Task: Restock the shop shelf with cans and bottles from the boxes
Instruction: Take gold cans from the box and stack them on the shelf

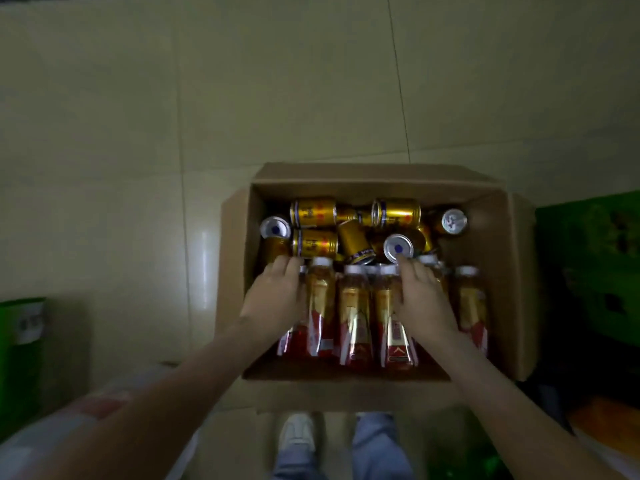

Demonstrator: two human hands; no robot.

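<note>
An open cardboard box (498, 271) stands on the floor in front of my feet. Several gold cans (313, 213) lie jumbled in its far half, some upright with silver tops (398, 247). A row of white-capped bottles (355, 317) with red and gold labels fills the near half. My left hand (277, 296) lies over the leftmost bottle, its fingertips reaching the cans at the left. My right hand (420, 296) lies over another bottle, with the index fingertip at the rim of the silver-topped can. Neither hand visibly holds anything; the bottles under them are mostly hidden.
Pale floor tiles (242, 98) stretch beyond the box. Green crates (595, 271) stand at the right and a green bin (20, 341) at the left. A wrapped pack (86, 410) sits at the lower left. My shoes (298, 431) are just behind the box.
</note>
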